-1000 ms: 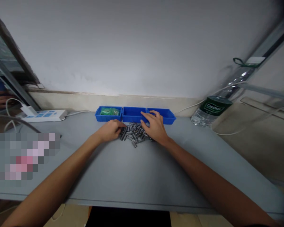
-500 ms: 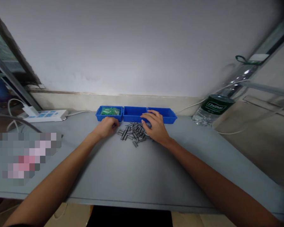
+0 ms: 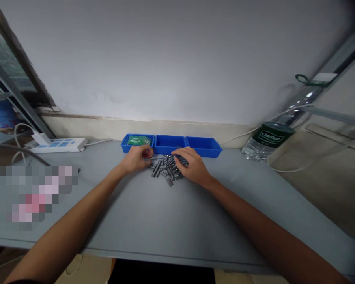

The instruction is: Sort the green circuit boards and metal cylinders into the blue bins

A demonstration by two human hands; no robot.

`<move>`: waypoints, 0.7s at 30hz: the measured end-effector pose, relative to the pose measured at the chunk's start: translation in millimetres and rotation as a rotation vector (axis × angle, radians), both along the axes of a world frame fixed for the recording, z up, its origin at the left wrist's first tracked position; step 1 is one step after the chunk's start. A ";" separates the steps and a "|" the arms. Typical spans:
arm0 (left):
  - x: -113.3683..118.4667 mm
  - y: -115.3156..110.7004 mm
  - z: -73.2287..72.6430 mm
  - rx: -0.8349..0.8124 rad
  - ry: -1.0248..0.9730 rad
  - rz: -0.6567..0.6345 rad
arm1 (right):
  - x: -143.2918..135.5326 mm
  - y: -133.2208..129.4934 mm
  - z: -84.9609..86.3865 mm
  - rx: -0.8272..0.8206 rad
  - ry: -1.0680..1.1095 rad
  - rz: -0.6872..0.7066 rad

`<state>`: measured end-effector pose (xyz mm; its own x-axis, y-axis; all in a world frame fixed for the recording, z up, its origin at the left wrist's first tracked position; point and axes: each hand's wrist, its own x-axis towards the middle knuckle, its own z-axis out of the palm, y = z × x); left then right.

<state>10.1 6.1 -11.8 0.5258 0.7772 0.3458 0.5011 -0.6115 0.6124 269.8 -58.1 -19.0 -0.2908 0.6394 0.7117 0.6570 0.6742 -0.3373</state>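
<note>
Curving over the heap of metal parts (image 3: 169,169) on the bench (image 3: 154,221), the right hand (image 3: 191,165) has a loosely parted grip; whether the left hand (image 3: 137,159), beside the heap, grasps anything, I cannot tell.

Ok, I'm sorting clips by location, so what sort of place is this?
Probably a small workshop or assembly station: a heap of small metal parts lies on a grey table, with three blue bins behind it and a white power strip to the left.
</note>
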 end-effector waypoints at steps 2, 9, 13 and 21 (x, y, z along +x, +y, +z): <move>6.0 -4.9 4.0 -0.075 -0.168 -0.042 | -4.3 -2.2 1.1 -0.088 0.075 0.041; 22.7 -22.8 13.5 -0.217 -0.368 -0.130 | -16.7 -3.7 -0.6 -0.533 0.423 0.263; 27.6 -28.6 15.3 -0.212 -0.391 -0.133 | -18.4 0.7 -4.2 -0.628 0.542 0.321; 9.9 -20.8 16.7 0.076 0.151 -0.163 | -1.4 10.7 -5.7 -0.154 0.169 -0.115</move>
